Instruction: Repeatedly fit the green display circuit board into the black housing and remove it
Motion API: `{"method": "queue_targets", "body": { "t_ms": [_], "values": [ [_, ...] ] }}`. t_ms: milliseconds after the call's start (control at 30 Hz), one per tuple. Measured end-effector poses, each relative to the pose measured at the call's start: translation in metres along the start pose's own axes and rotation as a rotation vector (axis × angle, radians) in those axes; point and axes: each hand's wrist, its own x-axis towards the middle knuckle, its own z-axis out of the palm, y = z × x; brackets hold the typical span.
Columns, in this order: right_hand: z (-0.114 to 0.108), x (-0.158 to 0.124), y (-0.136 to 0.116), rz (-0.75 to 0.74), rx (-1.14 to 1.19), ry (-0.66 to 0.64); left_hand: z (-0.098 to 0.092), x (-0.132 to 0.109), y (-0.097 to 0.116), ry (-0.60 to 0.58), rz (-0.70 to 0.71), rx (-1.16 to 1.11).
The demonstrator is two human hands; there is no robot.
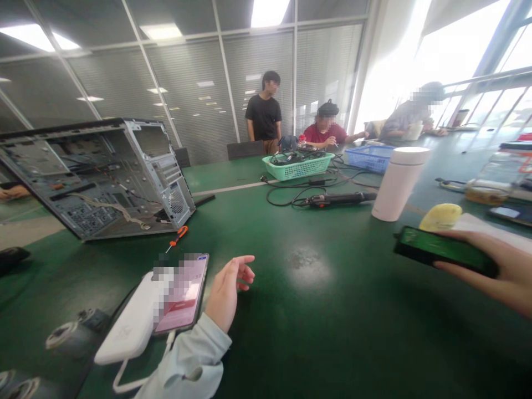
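Observation:
My left hand [228, 285], in a pale sleeve, is over the green table with its index finger stretched out and the other fingers loosely curled. Nothing is in it. Just left of it lie a smartphone [189, 302] with a lit screen and a white power bank [128, 327] with a white cable. At the right edge, my right hand [505, 266] grips a black rectangular device [444, 249] with a glossy, greenish face; its exact kind is unclear. Behind that device are a yellow object [441, 217] and a pale pink tumbler [399, 185].
An open computer case [103, 183] stands at left, with an orange-handled screwdriver [178, 236] before it. Metal cylinders [70, 335] sit lower left. Further back are a black electric screwdriver [336, 199], a green basket [297, 168] of cables and a blue basket [369, 158]. Several people are beyond.

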Motion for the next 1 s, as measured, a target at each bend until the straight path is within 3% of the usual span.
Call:
{"method": "queue_targets", "body": {
  "t_ms": [200,267,367,467,733,900,1000],
  "values": [
    [0.038,0.014,-0.163,-0.257,0.379,-0.265,0.0,0.0,-0.001,0.012,0.0,-0.014],
    [0.054,0.012,-0.202,-0.276,0.477,-0.34,0.0,0.0,-0.002,0.037,-0.006,-0.015],
    [0.074,0.008,-0.237,-0.222,0.572,-0.414,0.0,0.001,-0.005,0.075,-0.001,0.011],
    [0.083,0.007,-0.245,-0.13,0.628,-0.433,-0.002,0.0,-0.003,0.074,-0.002,0.044],
    [0.096,0.011,-0.226,0.0,0.923,-0.336,0.003,-0.008,0.011,-0.069,0.036,0.208],
    [0.097,0.021,-0.227,0.372,1.297,-0.438,0.006,-0.011,0.006,-0.174,0.064,0.225],
    [0.092,0.023,-0.228,0.57,1.473,-0.51,0.007,-0.012,0.005,-0.176,0.054,0.201]
  ]
}}
